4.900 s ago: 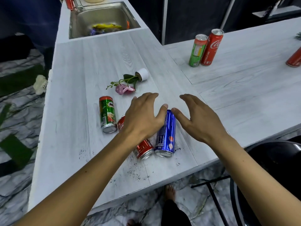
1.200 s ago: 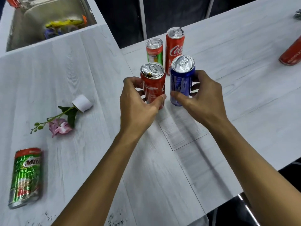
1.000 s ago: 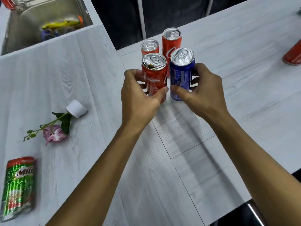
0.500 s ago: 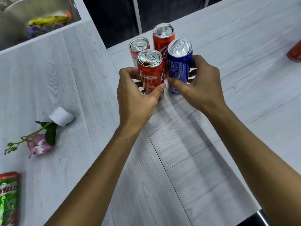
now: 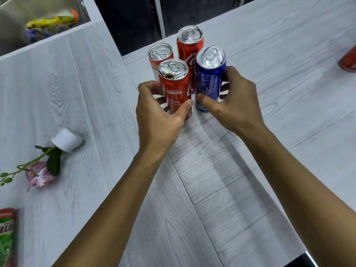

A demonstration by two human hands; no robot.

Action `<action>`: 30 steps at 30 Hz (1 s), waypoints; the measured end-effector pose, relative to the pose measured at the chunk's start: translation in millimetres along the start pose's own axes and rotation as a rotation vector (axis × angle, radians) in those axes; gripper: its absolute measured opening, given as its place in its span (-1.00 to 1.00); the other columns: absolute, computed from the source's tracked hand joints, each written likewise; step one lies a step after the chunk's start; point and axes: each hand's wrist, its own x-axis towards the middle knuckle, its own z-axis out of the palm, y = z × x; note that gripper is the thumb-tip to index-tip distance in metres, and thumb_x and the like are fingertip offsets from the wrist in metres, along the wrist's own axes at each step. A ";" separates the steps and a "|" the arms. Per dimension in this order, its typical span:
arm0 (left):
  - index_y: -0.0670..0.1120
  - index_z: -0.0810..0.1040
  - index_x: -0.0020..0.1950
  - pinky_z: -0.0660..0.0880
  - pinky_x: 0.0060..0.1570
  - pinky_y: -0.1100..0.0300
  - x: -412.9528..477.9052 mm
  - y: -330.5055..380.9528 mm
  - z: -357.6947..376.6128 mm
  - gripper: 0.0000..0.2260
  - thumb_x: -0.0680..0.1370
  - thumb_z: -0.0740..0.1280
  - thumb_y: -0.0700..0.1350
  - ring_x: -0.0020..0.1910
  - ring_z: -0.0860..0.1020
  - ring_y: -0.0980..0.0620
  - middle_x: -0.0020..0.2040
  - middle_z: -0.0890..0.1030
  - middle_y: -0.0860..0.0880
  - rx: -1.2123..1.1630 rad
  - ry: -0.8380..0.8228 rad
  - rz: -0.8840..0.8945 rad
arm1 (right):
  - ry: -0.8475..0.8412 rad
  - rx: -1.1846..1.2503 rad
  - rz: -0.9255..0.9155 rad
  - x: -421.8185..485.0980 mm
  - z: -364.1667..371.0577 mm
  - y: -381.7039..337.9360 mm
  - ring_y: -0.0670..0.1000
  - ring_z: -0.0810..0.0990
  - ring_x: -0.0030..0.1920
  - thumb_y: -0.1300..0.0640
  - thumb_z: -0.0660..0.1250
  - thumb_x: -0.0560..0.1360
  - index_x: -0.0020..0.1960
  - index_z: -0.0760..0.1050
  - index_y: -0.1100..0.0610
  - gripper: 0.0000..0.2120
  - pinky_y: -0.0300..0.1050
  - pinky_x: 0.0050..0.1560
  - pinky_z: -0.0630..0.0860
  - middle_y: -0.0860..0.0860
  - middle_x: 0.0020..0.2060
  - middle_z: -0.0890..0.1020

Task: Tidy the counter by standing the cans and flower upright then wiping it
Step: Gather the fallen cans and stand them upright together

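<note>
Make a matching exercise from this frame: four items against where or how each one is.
1 blue aluminium can
2 nearest red cola can, stained lid
3 green printed can
4 pink potted artificial flower

A lying, cut off at lower left
B gripped by left hand
C lying on its side, wholly in view
D gripped by right hand

Pairs: 1-D, 2-B, 3-A, 4-C

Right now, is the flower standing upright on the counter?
No, the flower lies flat on the counter, with its small white pot tipped onto its side.
</note>
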 end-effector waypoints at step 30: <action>0.11 0.34 0.56 0.09 0.48 0.09 -81.6 -38.1 -55.7 -0.48 0.62 0.23 0.23 0.59 0.25 0.02 0.60 0.31 0.09 0.388 -0.327 0.083 | -0.189 -0.355 0.009 -104.8 -25.3 -25.1 0.05 0.43 0.43 -0.37 0.21 0.56 0.49 0.38 0.05 -0.33 -0.04 0.34 0.40 0.01 0.46 0.45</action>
